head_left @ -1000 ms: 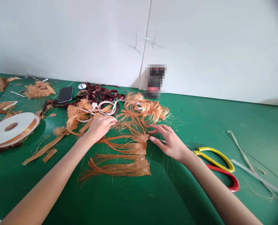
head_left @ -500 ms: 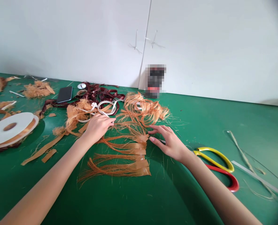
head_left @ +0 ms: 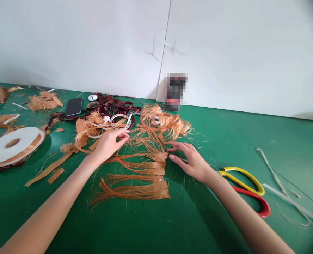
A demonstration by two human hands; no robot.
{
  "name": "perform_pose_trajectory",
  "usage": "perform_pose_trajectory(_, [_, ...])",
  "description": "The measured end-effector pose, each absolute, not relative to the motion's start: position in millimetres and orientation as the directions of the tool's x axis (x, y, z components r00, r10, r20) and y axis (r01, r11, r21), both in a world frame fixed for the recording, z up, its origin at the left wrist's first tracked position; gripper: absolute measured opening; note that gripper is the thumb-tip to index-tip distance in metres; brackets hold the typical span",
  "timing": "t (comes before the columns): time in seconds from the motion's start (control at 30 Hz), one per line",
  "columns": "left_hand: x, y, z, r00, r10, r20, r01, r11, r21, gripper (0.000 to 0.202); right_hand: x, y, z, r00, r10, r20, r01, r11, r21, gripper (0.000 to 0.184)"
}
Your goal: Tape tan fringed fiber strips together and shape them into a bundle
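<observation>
My left hand (head_left: 109, 144) hovers over the green mat with its fingers loosely spread, holding nothing I can see. Its fingertips are close to a loop of white strip (head_left: 120, 121) and a mass of frayed orange ribbon fibres (head_left: 159, 123). My right hand (head_left: 192, 163) rests with its fingers apart beside the cut ends of several frayed orange ribbon fringes (head_left: 148, 176). Its fingertips nearly touch the upper fringe's end. A thin white strip end (head_left: 184, 160) pokes out from under this hand.
A white ribbon spool (head_left: 12, 143) lies at left, with dark red ribbon (head_left: 111, 105) and a phone (head_left: 73, 107) behind. Yellow-and-red-handled scissors (head_left: 245, 190) and a metal ruler (head_left: 294, 204) lie at right. White cabinet doors stand behind the green mat (head_left: 238, 141).
My left hand has lifted slightly and its fingers have opened and spread. My right hand has barely moved, and the ribbons stay in place.
</observation>
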State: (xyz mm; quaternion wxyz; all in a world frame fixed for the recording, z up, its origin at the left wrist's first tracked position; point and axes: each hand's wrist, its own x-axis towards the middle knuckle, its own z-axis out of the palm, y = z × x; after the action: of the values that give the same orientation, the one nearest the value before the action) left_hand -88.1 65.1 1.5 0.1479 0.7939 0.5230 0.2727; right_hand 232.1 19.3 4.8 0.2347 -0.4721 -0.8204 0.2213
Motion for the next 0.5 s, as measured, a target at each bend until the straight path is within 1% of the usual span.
perform_pose_trajectory(0.1, [-91.4,66.7,0.6,0.299,0.92,0.254,0.723,-0.392,0.569,0.032,231.8,19.8,4.9,-0.441,0.881,0.174,0.672,0.452,-0.586,0.039])
perform_pose_trajectory(0.3, [-92.0,65.7,1.7,0.281,0.929,0.241,0.687,-0.37,0.625,0.029,232.4,19.5,6.2,-0.443,0.882,0.159,0.671,0.444,-0.593,0.039])
perform_pose_trajectory(0.5, [-90.8,65.1,4.8,0.275,0.94,0.201,0.659,-0.336,0.673,0.04,232.6,19.6,5.5,-0.439,0.886,0.149,0.666,0.432,-0.609,0.039])
